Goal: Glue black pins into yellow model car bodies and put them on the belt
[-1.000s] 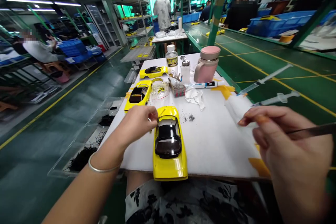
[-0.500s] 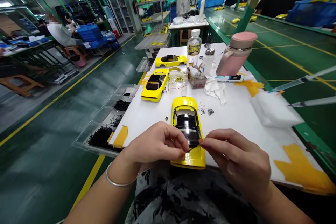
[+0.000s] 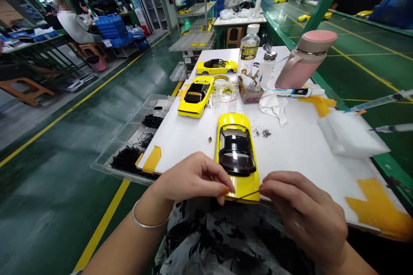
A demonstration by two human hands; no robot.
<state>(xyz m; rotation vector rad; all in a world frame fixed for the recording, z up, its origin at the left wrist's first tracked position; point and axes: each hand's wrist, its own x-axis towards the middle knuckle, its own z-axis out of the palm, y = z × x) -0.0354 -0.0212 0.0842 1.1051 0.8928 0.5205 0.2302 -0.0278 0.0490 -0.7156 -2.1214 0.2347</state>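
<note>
Between my fingertips: thin black strip (image 3: 247, 194), now lower, at the yellow car (image 3: 238, 154) tail.
Left hand (image 3: 193, 178): pinched on strip.
Right hand (image 3: 303, 215): pinched on strip, having dropped from the roof.

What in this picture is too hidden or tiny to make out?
- Strip: head view, too thin to identify; ends hidden in left hand and right hand.
- Bottle label: too small to read.
- Syringes: cut off by right edge.
- Near car tail: partly behind the fingers.
</note>
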